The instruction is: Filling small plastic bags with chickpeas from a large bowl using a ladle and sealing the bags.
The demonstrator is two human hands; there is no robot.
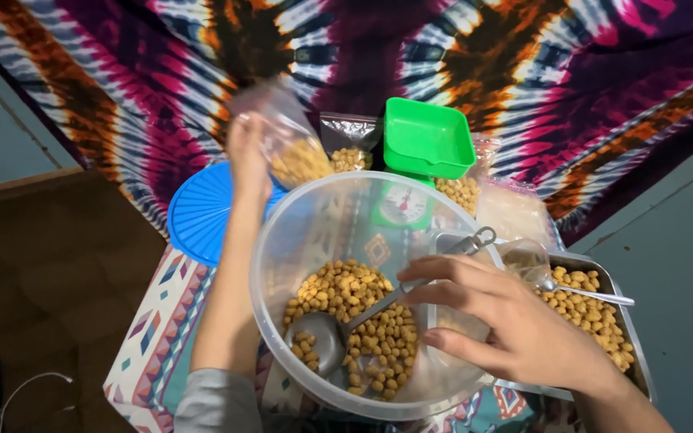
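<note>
Right hand (515, 325): fingers spread and loosely curled over the near right rim of the clear bowl, fingertips at the ladle handle; whether they actually pinch it cannot be told.
Ladle (322, 337): metal, its scoop resting low in the bowl among the pellets, its handle running up and right across the rim.
Left hand (249, 156): raised beyond the bowl, closed around a clear plastic bag (286, 140) partly filled with pellets; the bag is blurred.
Clear bowl (282, 240): large and round, in the middle, holding a heap of tan pellets (362, 321) in its lower half.
Right edge: a metal tray (631, 337) of pellets touches the bowl's side, with a spoon (595, 295) lying in it.
Far edge: a green scale (423, 160) with a square pan and a dial, filled bags (463, 191) just beside it.
Left edge: a blue lid (202, 212) just behind the left forearm.
Open room: the patterned cloth (154, 321) to the left of the bowl lies bare, beside brown floor.
</note>
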